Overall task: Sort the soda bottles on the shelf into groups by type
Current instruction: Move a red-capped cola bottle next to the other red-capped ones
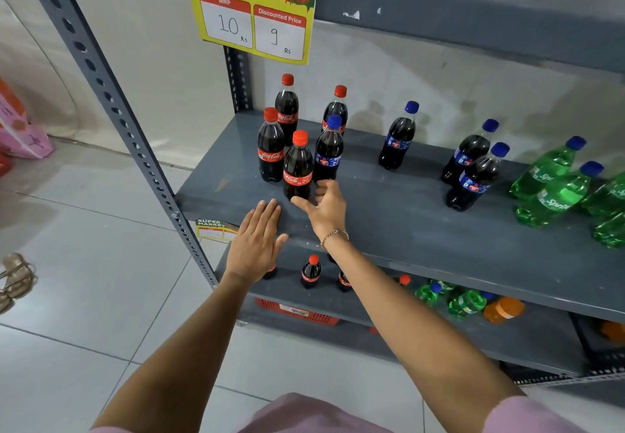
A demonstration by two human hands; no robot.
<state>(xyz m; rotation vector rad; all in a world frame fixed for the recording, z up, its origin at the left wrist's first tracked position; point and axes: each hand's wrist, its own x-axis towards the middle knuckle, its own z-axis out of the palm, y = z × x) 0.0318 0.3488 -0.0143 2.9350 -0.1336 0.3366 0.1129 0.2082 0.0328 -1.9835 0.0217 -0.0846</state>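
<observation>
On the grey shelf (389, 216), several red-capped Coca-Cola bottles stand at the left; the nearest one (297, 166) is at the front. A blue-capped cola bottle (328, 148) stands among them. More blue-capped cola bottles stand at mid shelf (398, 138) and further right (475, 179). Green Sprite bottles (554, 192) cluster at the far right. My right hand (326, 207) is open, with its fingers spread just in front of the nearest Coca-Cola bottle and the blue-capped one, holding nothing. My left hand (258, 241) lies flat and open on the shelf's front edge.
A price sign (252, 9) hangs from the upper shelf. The lower shelf (527, 338) carries small Coca-Cola bottles (310, 272), green bottles (466, 302) and an orange one (504, 309). A red basket (297, 312) sits below. The perforated upright (111, 101) stands at left.
</observation>
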